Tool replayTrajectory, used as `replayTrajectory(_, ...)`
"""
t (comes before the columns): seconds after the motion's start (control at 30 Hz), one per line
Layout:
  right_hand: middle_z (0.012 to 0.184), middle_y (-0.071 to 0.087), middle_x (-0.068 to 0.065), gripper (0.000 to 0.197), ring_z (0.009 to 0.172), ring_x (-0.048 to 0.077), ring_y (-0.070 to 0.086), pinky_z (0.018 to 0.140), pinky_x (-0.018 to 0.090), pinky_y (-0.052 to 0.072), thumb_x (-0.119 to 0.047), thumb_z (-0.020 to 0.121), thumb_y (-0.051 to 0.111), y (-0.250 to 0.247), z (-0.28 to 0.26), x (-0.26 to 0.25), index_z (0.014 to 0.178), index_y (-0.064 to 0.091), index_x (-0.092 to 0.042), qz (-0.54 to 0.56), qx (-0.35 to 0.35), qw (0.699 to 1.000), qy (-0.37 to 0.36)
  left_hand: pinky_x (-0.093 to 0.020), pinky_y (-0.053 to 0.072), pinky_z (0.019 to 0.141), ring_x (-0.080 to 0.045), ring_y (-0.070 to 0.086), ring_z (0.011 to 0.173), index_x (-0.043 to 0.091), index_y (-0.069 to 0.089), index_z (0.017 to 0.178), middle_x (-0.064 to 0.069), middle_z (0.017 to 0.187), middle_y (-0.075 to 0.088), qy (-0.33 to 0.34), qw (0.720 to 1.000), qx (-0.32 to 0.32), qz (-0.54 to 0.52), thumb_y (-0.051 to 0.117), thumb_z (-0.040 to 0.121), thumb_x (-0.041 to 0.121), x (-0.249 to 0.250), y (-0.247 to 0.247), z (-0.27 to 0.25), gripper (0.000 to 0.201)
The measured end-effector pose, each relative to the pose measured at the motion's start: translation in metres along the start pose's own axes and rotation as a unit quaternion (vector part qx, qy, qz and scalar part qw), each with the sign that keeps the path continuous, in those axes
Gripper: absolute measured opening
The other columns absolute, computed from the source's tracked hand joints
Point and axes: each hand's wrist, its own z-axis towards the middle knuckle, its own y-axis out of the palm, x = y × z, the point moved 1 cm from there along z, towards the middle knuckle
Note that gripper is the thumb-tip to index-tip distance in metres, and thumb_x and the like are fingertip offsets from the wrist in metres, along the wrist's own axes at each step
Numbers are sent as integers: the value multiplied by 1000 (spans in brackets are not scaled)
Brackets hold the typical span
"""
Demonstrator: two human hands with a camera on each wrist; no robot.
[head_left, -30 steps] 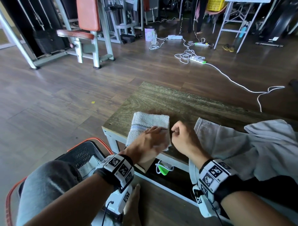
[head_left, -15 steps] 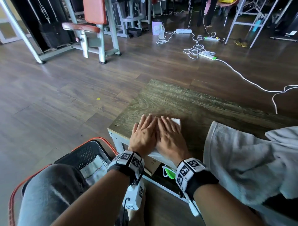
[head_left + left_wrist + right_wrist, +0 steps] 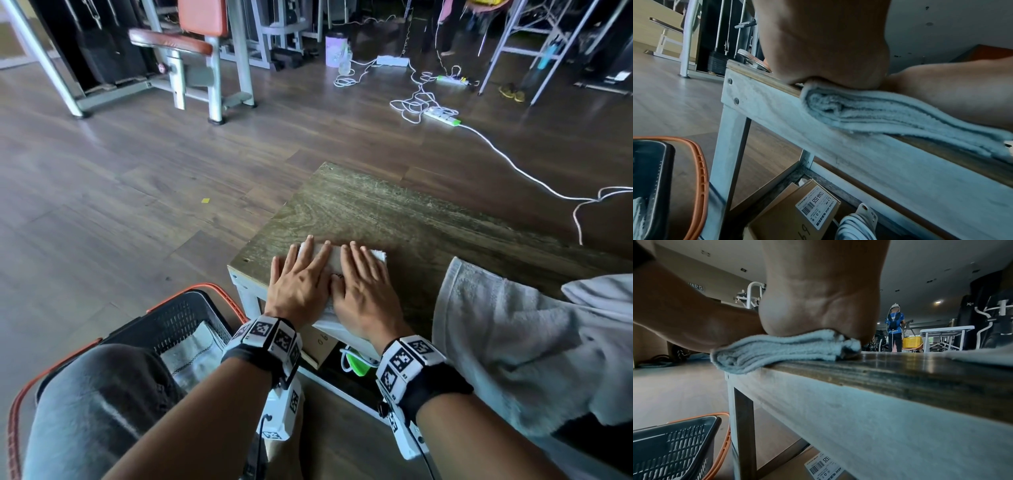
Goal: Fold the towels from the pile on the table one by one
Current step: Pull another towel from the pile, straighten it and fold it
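STEP: flattening fold | left hand [image 3: 298,283] and right hand [image 3: 363,289]: fingers straight, palms pressing folded towel [image 3: 879,112] at table [image 3: 394,212] edge, probably setting creases | pile [image 3: 513,342]: beside

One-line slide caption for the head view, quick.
Both hands, left hand and right hand, press flat on a folded towel at the table corner.
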Motion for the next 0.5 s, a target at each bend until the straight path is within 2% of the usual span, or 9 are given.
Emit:
replayTrajectory(0.17, 167, -2, 0, 80, 154, 17, -4, 124, 46, 3, -60, 93, 15, -6, -5, 2, 159, 3, -17, 26, -24, 998, 58, -54, 1, 119, -19, 1, 152, 45, 7, 153, 7, 165, -2, -23, 1000, -16, -5, 18, 102, 48, 2, -3, -2, 53)
replayTrajectory(0.27, 167, -5, -1, 73, 154, 17, -6, 123, 47, 3, -55, 100, 20, -7, -8, 6, 159, 0, -18, 25, -30, 996, 74, -51, -6, 121, -14, -3, 152, 43, 2, 154, 5, 165, -1, -51, 998, -27, -29, 16, 103, 47, -2, -5, -4, 53)
replayTrajectory(0.37, 167, -6, -2, 65, 153, 14, -6, 123, 47, 3, -48, 103, 18, -9, -13, 9, 159, 0, -19, 30, -31, 995, 87, -49, -9, 121, -9, -5, 151, 42, 0, 154, 8, 165, 1, -64, 996, -35, -42, 14, 102, 48, -8, -6, -4, 54)
replayTrajectory(0.5, 166, -9, -3, 63, 153, 15, -4, 123, 48, 3, -45, 104, 14, -14, -22, 17, 159, -4, -20, 54, -52, 991, 111, -52, -11, 120, -9, -5, 151, 40, 2, 155, 11, 165, 2, -70, 996, -30, -50, 14, 103, 47, -9, -6, -6, 54)
